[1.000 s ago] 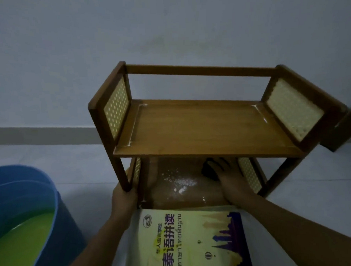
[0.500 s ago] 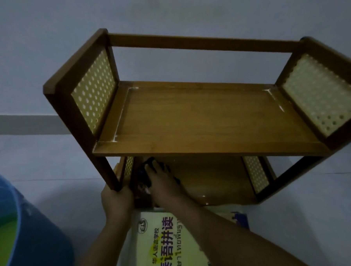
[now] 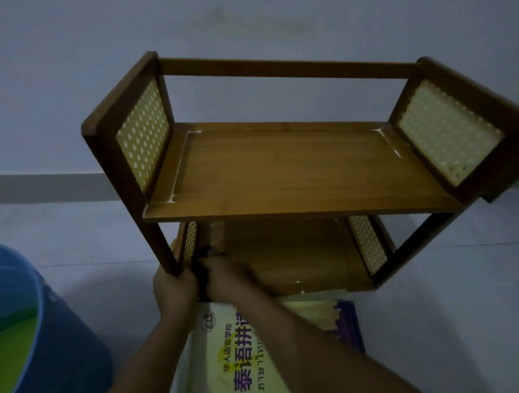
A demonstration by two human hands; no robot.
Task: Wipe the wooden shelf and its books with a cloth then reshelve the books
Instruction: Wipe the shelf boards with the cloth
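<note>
Wooden shelf [image 3: 296, 170] stands on the floor, two smooth tiers with perforated cream side panels. Left hand [image 3: 174, 288] grips its front left leg. Right hand [image 3: 226, 277] presses a dark cloth [image 3: 202, 267] on the lower tier's left end. Glossy book [image 3: 239, 359] lies flat in front.

Shelf [image 3: 296, 176] against the wall, book [image 3: 231, 363] before it, bucket [image 3: 58, 342] at left.
</note>
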